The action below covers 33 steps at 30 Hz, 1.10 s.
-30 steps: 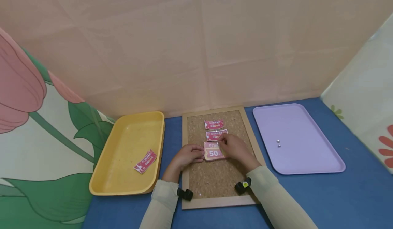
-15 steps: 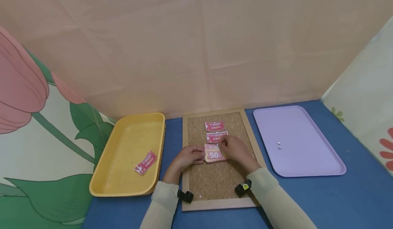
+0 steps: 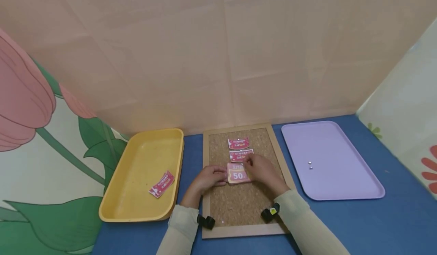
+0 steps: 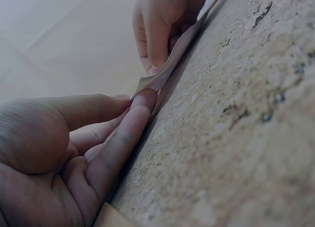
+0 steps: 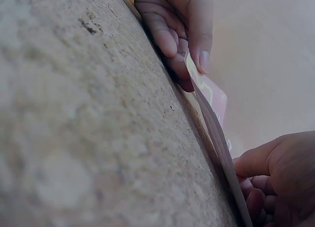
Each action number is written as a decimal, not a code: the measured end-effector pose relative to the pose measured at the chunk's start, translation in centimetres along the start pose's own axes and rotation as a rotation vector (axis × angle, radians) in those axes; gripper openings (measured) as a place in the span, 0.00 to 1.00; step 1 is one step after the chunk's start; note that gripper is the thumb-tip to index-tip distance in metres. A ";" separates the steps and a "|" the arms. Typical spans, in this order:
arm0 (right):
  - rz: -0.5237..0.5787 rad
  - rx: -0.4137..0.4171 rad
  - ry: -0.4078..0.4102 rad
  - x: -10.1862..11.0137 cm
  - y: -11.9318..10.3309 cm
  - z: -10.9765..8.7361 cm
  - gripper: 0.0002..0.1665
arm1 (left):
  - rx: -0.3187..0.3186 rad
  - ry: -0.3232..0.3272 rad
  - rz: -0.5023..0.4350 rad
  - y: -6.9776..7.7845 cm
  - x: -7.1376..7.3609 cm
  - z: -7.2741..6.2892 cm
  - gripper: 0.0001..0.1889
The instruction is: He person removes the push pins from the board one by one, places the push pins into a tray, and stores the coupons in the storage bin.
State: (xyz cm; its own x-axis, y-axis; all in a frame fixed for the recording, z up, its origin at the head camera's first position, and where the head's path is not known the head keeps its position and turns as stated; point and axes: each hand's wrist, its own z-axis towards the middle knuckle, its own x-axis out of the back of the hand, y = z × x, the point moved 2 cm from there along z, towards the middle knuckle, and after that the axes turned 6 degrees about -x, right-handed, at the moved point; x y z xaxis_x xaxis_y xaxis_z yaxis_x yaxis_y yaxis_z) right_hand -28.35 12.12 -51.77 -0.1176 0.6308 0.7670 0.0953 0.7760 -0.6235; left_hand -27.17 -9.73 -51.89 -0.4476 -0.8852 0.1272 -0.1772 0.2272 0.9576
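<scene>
A pink coupon card marked 50 lies on the framed corkboard, below two red coupons. My left hand pinches its left edge; in the left wrist view the thumb is above the card and fingers are beneath it. At the card's top edge, my right hand has its thumb and finger together, with a tiny shiny pushpin head just showing there. The right hand covers the card's right side. In the right wrist view the card stands slightly off the cork.
Above, the upper red coupon and lower red coupon are pinned to the cork. Left stands a yellow tray with loose red coupons. Right is a lilac tray holding two small silver pins.
Both hands stay at the pink coupon card with almost no movement. The whole head view has shifted slightly, so the scene sits a little lower.
</scene>
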 end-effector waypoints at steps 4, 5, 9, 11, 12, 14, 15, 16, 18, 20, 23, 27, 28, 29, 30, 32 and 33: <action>-0.005 0.005 0.003 0.0 0.0 0.1 0.08 | 0.003 -0.001 0.005 0.0 0.0 0.0 0.13; -0.003 0.004 0.002 0.0 0.0 0.0 0.09 | 0.003 -0.001 0.003 0.0 0.0 0.0 0.13; -0.003 -0.006 0.001 -0.1 0.0 0.0 0.09 | 0.002 0.001 -0.006 -0.2 0.0 0.1 0.13; -0.004 -0.013 -0.002 -0.2 0.0 0.0 0.09 | 0.004 0.002 -0.014 -0.3 0.0 0.1 0.13; -0.005 -0.015 -0.005 -0.2 0.0 0.0 0.09 | 0.005 0.003 -0.017 -0.3 0.0 0.2 0.13; -0.003 -0.017 -0.009 -0.2 0.1 0.0 0.09 | 0.008 0.006 -0.020 -0.4 0.0 0.2 0.13; 0.001 -0.016 -0.009 -0.3 0.1 0.0 0.09 | 0.008 0.008 -0.021 -0.4 0.0 0.2 0.13; 0.001 -0.015 -0.009 -0.3 0.1 0.0 0.08 | 0.009 0.010 -0.022 -0.4 0.0 0.2 0.13; 0.002 -0.010 -0.006 -0.3 0.1 0.1 0.08 | 0.003 0.011 -0.017 -0.4 0.0 0.2 0.13; 0.000 -0.009 -0.002 -0.3 0.2 0.1 0.08 | -0.003 0.008 -0.013 -0.5 0.0 0.3 0.13; 0.003 -0.011 0.003 -0.3 0.2 0.1 0.09 | -0.004 0.006 -0.015 -0.6 0.0 0.3 0.12; 0.010 -0.019 0.004 -0.3 0.2 0.1 0.09 | 0.001 0.006 -0.018 -0.5 -0.1 0.3 0.12; 0.009 -0.020 0.004 -0.3 0.2 0.1 0.09 | 0.000 0.006 -0.018 -0.5 -0.1 0.3 0.12; 0.009 -0.021 0.003 -0.3 0.1 0.1 0.09 | 0.000 0.006 -0.017 -0.5 -0.1 0.3 0.12; 0.008 -0.019 0.002 -0.3 0.2 0.1 0.09 | 0.001 0.006 -0.016 -0.4 -0.1 0.2 0.12; 0.006 -0.014 -0.006 -0.3 0.1 0.1 0.08 | 0.002 0.006 -0.019 -0.4 -0.1 0.2 0.12; 0.005 -0.013 -0.012 -0.3 0.1 0.1 0.08 | 0.003 0.006 -0.021 -0.4 -0.1 0.2 0.12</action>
State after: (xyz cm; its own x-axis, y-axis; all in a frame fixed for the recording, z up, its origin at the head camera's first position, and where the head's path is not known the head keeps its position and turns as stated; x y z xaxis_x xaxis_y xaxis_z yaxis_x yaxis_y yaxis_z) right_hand -28.38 12.03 -52.05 -0.1287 0.6347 0.7620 0.1083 0.7728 -0.6253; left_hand -27.26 -9.63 -52.33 -0.4381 -0.8923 0.1089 -0.1893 0.2100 0.9592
